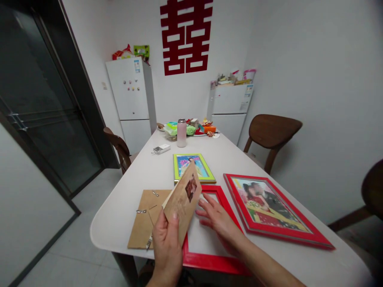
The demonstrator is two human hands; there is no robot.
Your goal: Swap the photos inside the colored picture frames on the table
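My left hand (166, 243) is closed on a brown cardboard sheet (183, 199) with a small photo on it, held tilted above the table. My right hand (218, 217) lies open, fingers spread, inside an empty red picture frame (215, 261) at the near table edge. A brown frame backing board (143, 223) with metal clips lies flat just left of that frame, under the held sheet.
A large red framed photo (275, 209) lies to the right, a green framed photo (193, 167) behind. The white table (143, 167) carries a pink bottle (181, 133), a small white device (160, 149) and snacks at its far end. Wooden chairs (271, 133) flank it; two white fridges stand behind.
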